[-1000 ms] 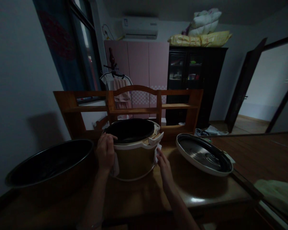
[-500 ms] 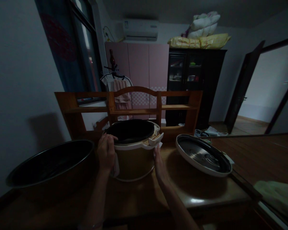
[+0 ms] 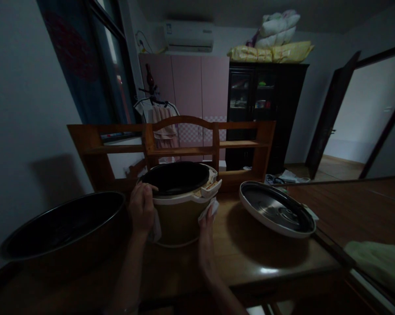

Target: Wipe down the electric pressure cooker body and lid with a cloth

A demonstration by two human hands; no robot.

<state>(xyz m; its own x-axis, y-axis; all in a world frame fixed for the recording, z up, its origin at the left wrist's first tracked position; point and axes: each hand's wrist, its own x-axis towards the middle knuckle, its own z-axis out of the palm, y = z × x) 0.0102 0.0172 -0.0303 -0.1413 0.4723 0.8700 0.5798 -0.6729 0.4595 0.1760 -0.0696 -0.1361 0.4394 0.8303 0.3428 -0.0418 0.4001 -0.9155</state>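
An electric cooker body point(image 3: 177, 221), yellowish-brown with a white rim and dark round opening, stands upright on the wooden desk. At its left side, my left hand point(image 3: 142, 205) is closed around the rim and handle area. My right hand point(image 3: 206, 223) presses a crumpled white cloth or tissue point(image 3: 209, 209) to the cooker's right side, just below the white handle point(image 3: 211, 188). To the right, the cooker lid point(image 3: 277, 210) lies with its metal inside facing up. A large dark inner pot point(image 3: 62, 232) sits to the left of my left hand.
Behind the cooker rises a wooden shelf unit point(image 3: 180, 151) along the desk's back. On the far right is a brown surface point(image 3: 358, 205) with a pale green cloth point(image 3: 377, 262). A wall point(image 3: 16, 131) borders the left side.
My right hand has moved left and nearer to me across the cooker's side, and the white cloth now shows plainly in it. My left hand stays at the rim. The view has shifted slightly.
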